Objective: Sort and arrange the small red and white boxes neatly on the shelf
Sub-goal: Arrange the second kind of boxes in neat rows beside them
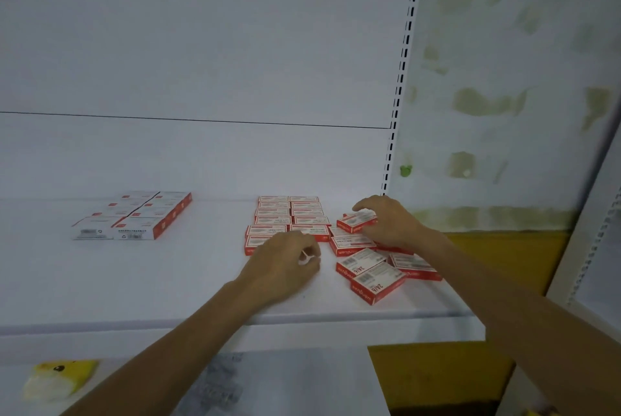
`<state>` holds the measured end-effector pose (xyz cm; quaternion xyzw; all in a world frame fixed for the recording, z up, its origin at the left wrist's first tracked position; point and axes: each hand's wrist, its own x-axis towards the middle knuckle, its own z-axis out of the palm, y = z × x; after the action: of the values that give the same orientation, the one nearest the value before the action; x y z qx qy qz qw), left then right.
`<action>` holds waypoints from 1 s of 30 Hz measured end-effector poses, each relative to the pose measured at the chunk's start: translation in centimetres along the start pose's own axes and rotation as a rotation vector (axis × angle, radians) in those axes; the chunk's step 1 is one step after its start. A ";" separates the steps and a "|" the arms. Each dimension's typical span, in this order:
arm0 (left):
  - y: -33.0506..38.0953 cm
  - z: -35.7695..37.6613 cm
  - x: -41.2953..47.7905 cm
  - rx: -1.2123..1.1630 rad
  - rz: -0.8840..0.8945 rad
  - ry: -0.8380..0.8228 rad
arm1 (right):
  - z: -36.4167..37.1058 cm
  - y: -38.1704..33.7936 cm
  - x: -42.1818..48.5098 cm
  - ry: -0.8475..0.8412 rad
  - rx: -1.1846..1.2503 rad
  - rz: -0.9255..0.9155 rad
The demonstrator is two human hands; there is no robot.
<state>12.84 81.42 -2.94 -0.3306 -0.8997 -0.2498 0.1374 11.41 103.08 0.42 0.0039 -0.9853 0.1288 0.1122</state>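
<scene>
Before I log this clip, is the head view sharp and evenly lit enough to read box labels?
Head view: dim bluish light, brightest on the shelf by the back wall; wide-angle lens tilts the slotted upright; print on the nearest loose box is partly legible, the arranged rows and the gripped box in the right hand too soft to read; yellow packet, bottom left, smeared.

R hand (389,224) round box (354,222); L hand (285,264) by box rows (289,213) on shelf (134,281)

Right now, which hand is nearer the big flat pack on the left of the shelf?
Left. The left hand sits right of the pack, mid-shelf; the right hand is farther right, gripping a small box.
</scene>
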 end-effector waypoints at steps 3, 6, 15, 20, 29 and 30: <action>0.7 1.6 0.7 0.040 0.006 -0.015 | 0.1 0.7 0.5 -0.065 0.027 -0.040; 0.4 2.2 0.8 0.081 -0.004 -0.010 | 0.4 1.0 0.9 -0.118 0.043 -0.084; 0.6 1.9 0.5 0.088 -0.035 -0.009 | 0.2 1.2 1.0 -0.046 0.001 -0.133; 0.9 1.2 0.4 0.095 -0.026 -0.029 | 0.1 0.3 0.0 0.014 0.053 -0.155; -2.4 -2.2 -1.9 0.205 -0.049 0.036 | 0.8 -3.8 -1.7 0.009 0.084 -0.220; -2.7 -2.4 -2.1 0.214 -0.058 0.016 | 1.0 -4.5 -1.9 0.007 0.079 -0.229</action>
<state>12.80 77.24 -2.83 -0.2861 -0.9292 -0.1589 0.1717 13.17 98.48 0.22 0.1205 -0.9722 0.1536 0.1292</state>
